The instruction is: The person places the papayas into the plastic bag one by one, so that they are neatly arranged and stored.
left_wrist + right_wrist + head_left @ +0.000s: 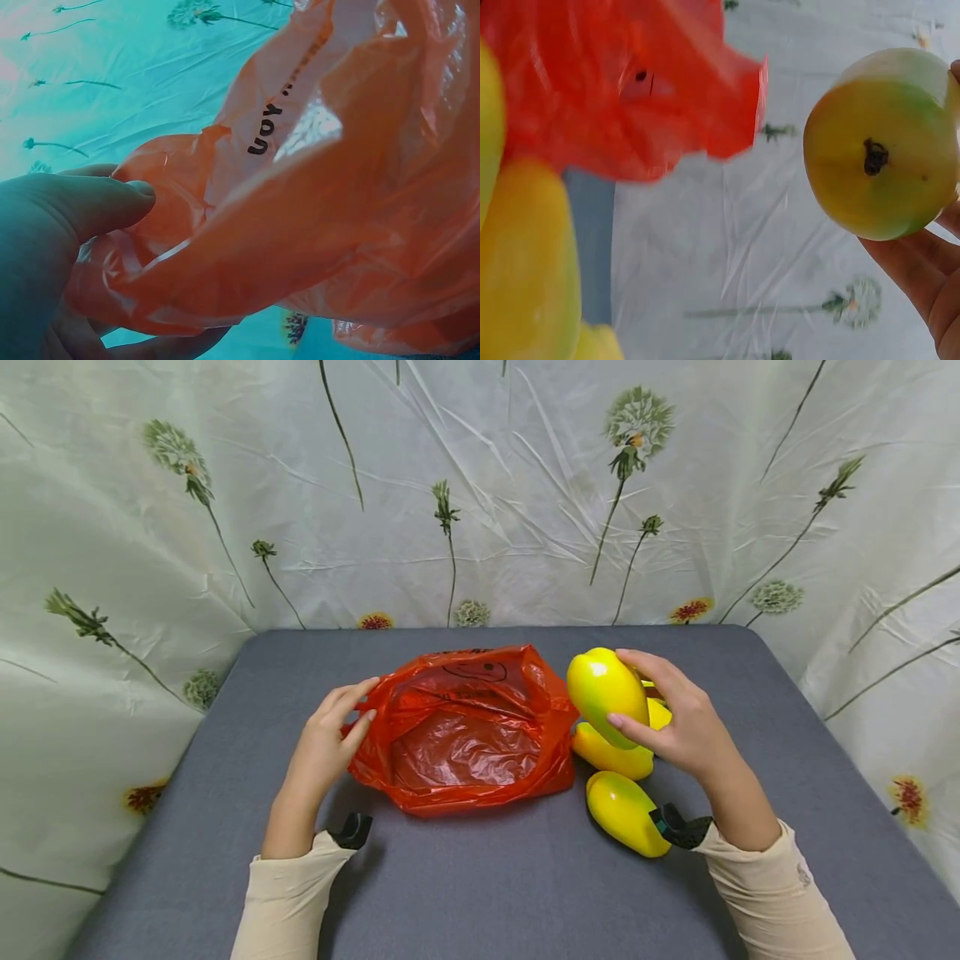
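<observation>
An orange-red plastic bag lies on the table with its wide mouth open toward me. At its left side my left hand grips the edge between thumb and fingers; the left wrist view shows the thumb over the film of the bag. My right hand holds a yellow-green mango in the air beside the bag's right rim. In the right wrist view the stem end of the held mango faces the camera. Part of the right hand's fingers is hidden behind the fruit.
On the table right of the bag lie more mangoes: one in front, another mango against the bag's side, and others partly hidden behind the right hand. The grey table ends at a flower-printed curtain.
</observation>
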A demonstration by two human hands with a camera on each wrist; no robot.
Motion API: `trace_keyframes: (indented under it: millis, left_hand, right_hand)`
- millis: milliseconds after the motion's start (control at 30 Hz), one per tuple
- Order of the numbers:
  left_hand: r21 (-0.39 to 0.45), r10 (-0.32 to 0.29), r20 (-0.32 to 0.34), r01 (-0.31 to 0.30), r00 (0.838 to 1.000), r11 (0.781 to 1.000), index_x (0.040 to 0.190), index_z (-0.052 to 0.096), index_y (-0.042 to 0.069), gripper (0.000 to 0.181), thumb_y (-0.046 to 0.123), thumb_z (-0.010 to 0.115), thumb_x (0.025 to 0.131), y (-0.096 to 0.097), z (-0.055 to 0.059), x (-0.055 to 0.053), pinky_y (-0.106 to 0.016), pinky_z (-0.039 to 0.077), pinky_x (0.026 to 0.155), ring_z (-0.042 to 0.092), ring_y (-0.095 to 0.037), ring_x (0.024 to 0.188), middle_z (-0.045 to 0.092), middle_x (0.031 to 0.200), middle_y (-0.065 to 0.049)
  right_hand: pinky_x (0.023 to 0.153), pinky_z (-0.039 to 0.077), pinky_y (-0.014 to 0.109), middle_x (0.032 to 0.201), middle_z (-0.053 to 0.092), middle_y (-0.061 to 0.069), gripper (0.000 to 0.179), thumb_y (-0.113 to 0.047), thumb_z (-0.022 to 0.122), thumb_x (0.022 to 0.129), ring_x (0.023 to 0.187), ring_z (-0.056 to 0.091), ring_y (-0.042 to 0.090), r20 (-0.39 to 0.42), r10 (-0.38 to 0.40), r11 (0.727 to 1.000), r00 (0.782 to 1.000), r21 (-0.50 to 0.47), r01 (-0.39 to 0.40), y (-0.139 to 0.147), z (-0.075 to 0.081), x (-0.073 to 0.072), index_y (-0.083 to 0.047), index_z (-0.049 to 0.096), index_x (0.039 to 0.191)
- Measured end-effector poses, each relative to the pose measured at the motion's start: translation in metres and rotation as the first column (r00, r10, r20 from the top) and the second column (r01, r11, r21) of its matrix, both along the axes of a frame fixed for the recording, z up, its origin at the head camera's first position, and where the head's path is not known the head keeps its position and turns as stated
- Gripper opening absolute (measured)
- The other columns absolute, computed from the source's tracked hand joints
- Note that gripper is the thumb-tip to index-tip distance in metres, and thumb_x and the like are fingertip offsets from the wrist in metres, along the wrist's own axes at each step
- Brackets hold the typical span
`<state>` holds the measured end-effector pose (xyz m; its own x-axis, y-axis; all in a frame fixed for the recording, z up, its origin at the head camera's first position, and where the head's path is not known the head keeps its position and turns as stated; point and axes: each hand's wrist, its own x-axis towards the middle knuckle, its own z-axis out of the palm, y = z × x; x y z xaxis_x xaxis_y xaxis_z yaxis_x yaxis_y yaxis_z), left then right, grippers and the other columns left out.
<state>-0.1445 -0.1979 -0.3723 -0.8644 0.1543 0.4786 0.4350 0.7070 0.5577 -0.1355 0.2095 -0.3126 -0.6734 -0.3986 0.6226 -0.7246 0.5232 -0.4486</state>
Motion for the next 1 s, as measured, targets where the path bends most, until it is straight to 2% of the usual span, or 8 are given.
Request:
trace_keyframes:
  millis: [133, 267, 367, 533, 767, 1000]
  left_hand:
    - [0.004, -0.001, -0.004, 0.001, 1.0, 1.0, 0.128, 0.051, 0.016, 0.048, 0.004, 0.064, 0.082, 0.0, 0.0, 0.0, -0.041, 0.051, 0.071, 0.051, -0.023, 0.099, 0.052, 0.115, -0.008]
    - [0.005, -0.002, -0.004, 0.002, 1.0, 1.0, 0.128, 0.051, 0.016, 0.048, 0.004, 0.063, 0.083, 0.0, 0.0, -0.001, -0.041, 0.051, 0.071, 0.051, -0.023, 0.099, 0.053, 0.115, -0.008]
    - [0.004, -0.001, 0.001, 0.001, 1.0, 1.0, 0.128, 0.051, 0.017, 0.047, 0.005, 0.063, 0.084, -0.001, -0.001, 0.0, -0.042, 0.05, 0.071, 0.051, -0.023, 0.1, 0.052, 0.115, -0.008]
    - [0.004, -0.001, -0.004, 0.001, 1.0, 1.0, 0.128, 0.051, 0.016, 0.047, 0.005, 0.063, 0.083, 0.0, 0.0, -0.001, -0.042, 0.05, 0.071, 0.051, -0.023, 0.1, 0.052, 0.115, -0.008]
    - [0.0, 0.0, -0.012, 0.0, 1.0, 1.0, 0.127, 0.052, 0.016, 0.046, 0.006, 0.063, 0.083, 0.0, 0.001, 0.0, -0.042, 0.05, 0.071, 0.052, -0.023, 0.1, 0.052, 0.115, -0.008]
    - [0.006, -0.003, -0.011, 0.004, 1.0, 1.0, 0.127, 0.052, 0.016, 0.047, 0.005, 0.063, 0.083, -0.002, 0.0, 0.0, -0.041, 0.051, 0.07, 0.052, -0.023, 0.099, 0.053, 0.114, -0.008]
  right_hand:
    - [0.082, 0.042, 0.016, 0.128, 0.047, 0.009, 0.064, -0.024, 0.072, 0.077, 0.11, 0.047, 0.021, -0.013, 0.063, 0.998, 0.998, 0.011, -0.063, -0.019, 0.003, -0.006, -0.005, 0.044, 0.131]
    - [0.082, 0.044, 0.025, 0.131, 0.044, 0.008, 0.063, -0.038, 0.063, 0.082, 0.111, 0.045, 0.02, -0.017, 0.108, 0.994, 0.994, 0.035, -0.107, -0.039, 0.002, -0.012, -0.006, 0.042, 0.133]
    - [0.084, 0.043, 0.034, 0.133, 0.042, 0.007, 0.065, -0.031, 0.068, 0.08, 0.115, 0.043, 0.02, 0.0, 0.13, 0.991, 0.992, 0.043, -0.13, -0.054, 0.001, -0.016, -0.007, 0.041, 0.133]
    - [0.092, 0.039, 0.037, 0.133, 0.041, 0.005, 0.07, -0.015, 0.075, 0.073, 0.12, 0.039, 0.018, 0.056, 0.154, 0.987, 0.986, 0.029, -0.156, -0.076, -0.003, -0.021, -0.009, 0.04, 0.134]
    - [0.091, 0.039, 0.035, 0.131, 0.042, 0.005, 0.066, -0.02, 0.074, 0.076, 0.116, 0.04, 0.017, 0.098, 0.198, 0.98, 0.975, -0.012, -0.198, -0.102, -0.018, -0.03, -0.008, 0.041, 0.132]
    - [0.088, 0.041, 0.032, 0.131, 0.042, 0.0, 0.062, -0.024, 0.071, 0.078, 0.112, 0.042, 0.013, 0.241, 0.23, 0.973, 0.943, -0.084, -0.216, -0.125, -0.033, -0.033, -0.011, 0.042, 0.132]
